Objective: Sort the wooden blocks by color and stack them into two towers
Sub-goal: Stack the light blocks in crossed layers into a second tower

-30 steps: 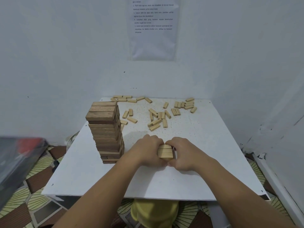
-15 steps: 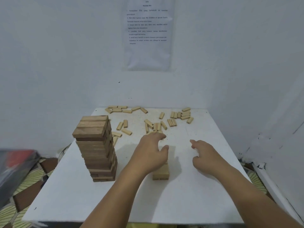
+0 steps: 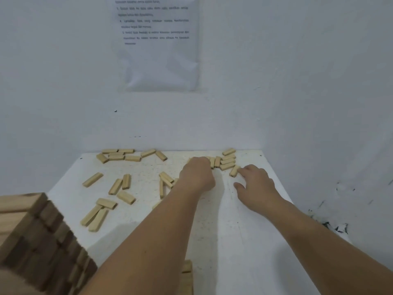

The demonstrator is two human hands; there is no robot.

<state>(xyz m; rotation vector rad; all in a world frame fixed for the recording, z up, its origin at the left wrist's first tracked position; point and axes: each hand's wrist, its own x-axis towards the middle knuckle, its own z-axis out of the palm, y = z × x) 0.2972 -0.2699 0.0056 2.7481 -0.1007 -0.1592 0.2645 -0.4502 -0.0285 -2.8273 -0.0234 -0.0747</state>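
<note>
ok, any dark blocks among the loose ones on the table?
No: every loose block that shows on the table is light; the dark ones sit in the tower at near left.

Wall sheet [image 3: 158, 45]: printed numbered lines, too blurred to read.

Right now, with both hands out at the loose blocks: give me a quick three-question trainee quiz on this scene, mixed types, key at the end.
1. True or false: the tall tower of dark brown wooden blocks stands left of the person's arms.
2. The right hand's fingertip touches: A) a pale rectangular wooden block; B) the paper sheet on the wall; C) the dark tower.
3. Fill in: the loose pale blocks lie on the white ___.
Key: 1 true; 2 A; 3 table.
</note>
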